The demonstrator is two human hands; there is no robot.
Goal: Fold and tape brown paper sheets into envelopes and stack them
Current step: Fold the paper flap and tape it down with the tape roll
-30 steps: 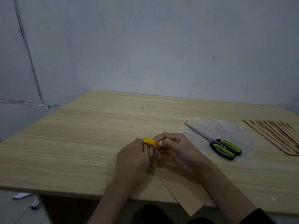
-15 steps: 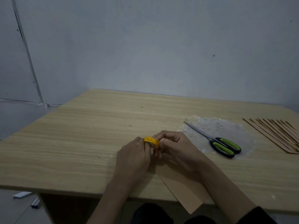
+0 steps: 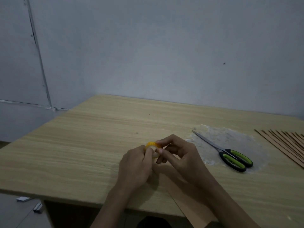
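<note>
Since a moment ago my right hand (image 3: 182,160) has changed its hold: the forefinger now lies on top of the tape (image 3: 152,144) and the thumb sits below it, pinching the yellow rim. My left hand (image 3: 136,167) still grips the other side, fingers curled round it. I hold the tape just above the desk (image 3: 82,153), near the middle of the near edge. A brown sheet (image 3: 190,206) lies under my right wrist, its end hanging over that edge. Scissors (image 3: 230,155) lie on a whitish patch (image 3: 230,135) toward the right edge, and the envelopes (image 3: 286,145) are fanned out at that edge.
</note>
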